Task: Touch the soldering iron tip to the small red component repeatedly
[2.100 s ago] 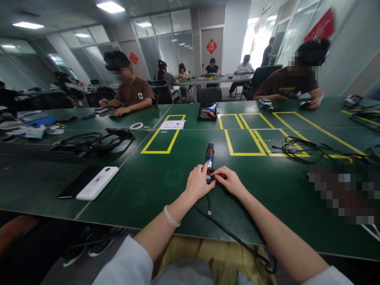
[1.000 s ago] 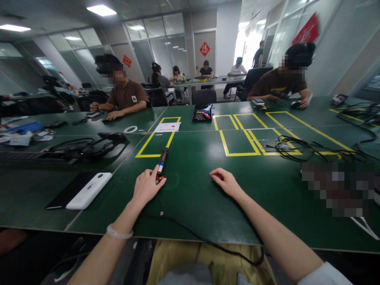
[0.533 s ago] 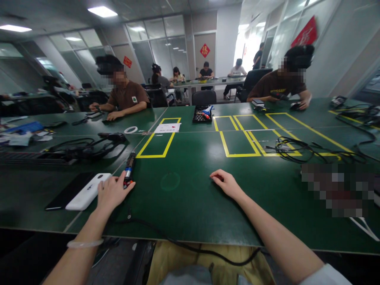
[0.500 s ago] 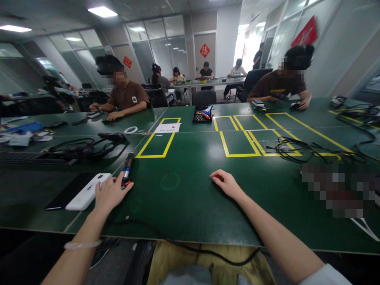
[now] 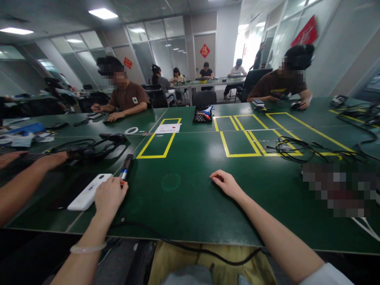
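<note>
My left hand is closed, its fingers curled round the near end of a black cylindrical tool with a blue and silver band. A bit of orange shows at the fingertips; the rest of that end is hidden. Just left of the hand lies a white phone-shaped case, with a dark flat slab beside it. My right hand rests on the green table, fingers loosely curled in, with nothing visible in them.
Another person's hand reaches in from the left, near black cables. Yellow tape frames mark the table. A black tray with tools, a paper sheet, and coiled cables lie farther off. Two people sit opposite.
My left hand has drawn its fingers in tighter at the tool's near end. Another person's arms have come in from the left. My right hand has stayed put.
</note>
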Available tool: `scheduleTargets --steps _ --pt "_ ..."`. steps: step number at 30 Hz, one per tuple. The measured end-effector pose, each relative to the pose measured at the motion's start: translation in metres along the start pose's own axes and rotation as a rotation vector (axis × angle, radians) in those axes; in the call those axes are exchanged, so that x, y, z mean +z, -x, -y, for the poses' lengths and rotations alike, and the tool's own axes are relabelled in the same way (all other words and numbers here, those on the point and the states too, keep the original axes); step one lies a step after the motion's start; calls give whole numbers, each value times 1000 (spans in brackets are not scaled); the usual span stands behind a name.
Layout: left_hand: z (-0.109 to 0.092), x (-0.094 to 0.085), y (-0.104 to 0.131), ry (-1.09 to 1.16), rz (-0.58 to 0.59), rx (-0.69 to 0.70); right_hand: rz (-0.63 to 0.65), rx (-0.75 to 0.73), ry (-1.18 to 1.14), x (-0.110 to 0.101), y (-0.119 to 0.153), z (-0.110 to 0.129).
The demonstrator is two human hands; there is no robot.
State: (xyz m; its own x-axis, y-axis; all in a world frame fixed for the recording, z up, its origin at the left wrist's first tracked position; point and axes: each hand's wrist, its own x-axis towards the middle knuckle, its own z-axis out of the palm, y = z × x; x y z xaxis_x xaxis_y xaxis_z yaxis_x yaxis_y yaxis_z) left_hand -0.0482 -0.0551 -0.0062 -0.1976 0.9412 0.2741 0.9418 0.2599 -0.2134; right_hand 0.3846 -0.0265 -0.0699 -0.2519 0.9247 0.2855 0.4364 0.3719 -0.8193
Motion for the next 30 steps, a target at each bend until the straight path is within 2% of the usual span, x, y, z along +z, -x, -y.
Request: scheduleTargets --steps 3,6,8,10,13,15,18,21,26,30 --pt "-24 -15 -6 225 41 -50 -1 6 -8 2 -1 -3" --pt "-73 -30 -11 691 144 110 1 9 -24 3 -1 -4" --pt "-115 -38 -11 967 251 275 17 17 -45 3 -1 -4" --pt "-160 -42 -8 1171 413 419 45 36 -83 2 -1 -4" --pt "-216 -38 1 1401 651 493 79 66 -188 0 -2 -3" --pt "-241 -33 8 1492 750 504 102 63 -274 -1 -2 -1" --pt "-256 -25 15 1558 798 520 161 51 -381 -1 -3 1" --pt "-256 -20 18 1607 793 494 189 66 -435 2 -4 2" --pt "-252 -14 18 1696 816 384 117 37 -396 5 -3 -2" --pt "-251 -11 19 1732 832 399 68 15 -262 5 -2 -1"
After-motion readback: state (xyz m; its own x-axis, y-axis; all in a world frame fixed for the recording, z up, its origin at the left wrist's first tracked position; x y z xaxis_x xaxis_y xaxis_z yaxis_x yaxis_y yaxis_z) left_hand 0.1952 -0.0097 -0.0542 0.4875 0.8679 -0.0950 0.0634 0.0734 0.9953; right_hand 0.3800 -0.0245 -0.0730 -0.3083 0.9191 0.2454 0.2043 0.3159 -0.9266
